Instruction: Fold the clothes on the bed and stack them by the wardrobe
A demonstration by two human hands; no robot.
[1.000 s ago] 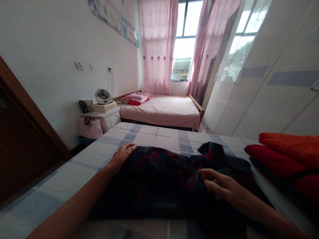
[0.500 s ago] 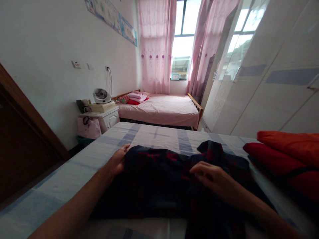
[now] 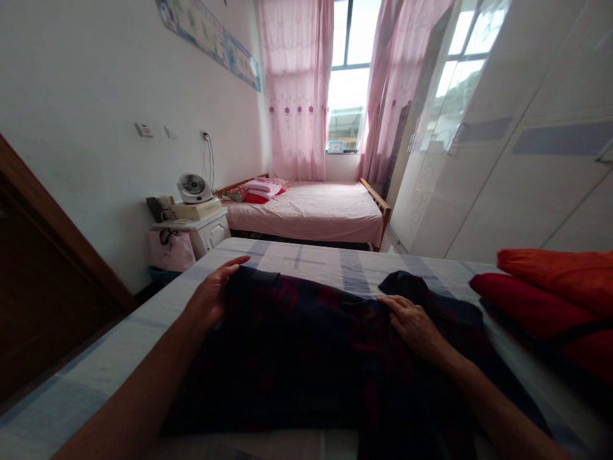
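A dark navy and red patterned garment [image 3: 297, 332], which looks like a shirt or jacket, lies spread over the near bed [image 3: 316, 255]. My left hand [image 3: 215, 294] grips its far left corner, thumb and fingers closed on the cloth. My right hand [image 3: 409, 322] is closed on the far edge right of the middle, knuckles up and fingertips partly hidden in the fabric. Between the hands the edge is stretched fairly straight. Part of the garment extends to the right, beyond my right hand and under that forearm. Its near side is in deep shadow.
Folded red clothing [image 3: 531, 306] with an orange piece [image 3: 555, 275] on top sits at the right. Beyond stand a pink-covered bed [image 3: 316, 204] and a white bedside cabinet [image 3: 211, 233] bearing a fan [image 3: 194, 186]. A white wardrobe [image 3: 498, 185] lines the right side.
My left hand has moved slightly left and away from me with the garment's corner. My right hand has shifted a little farther up and right. The edge between them is straighter.
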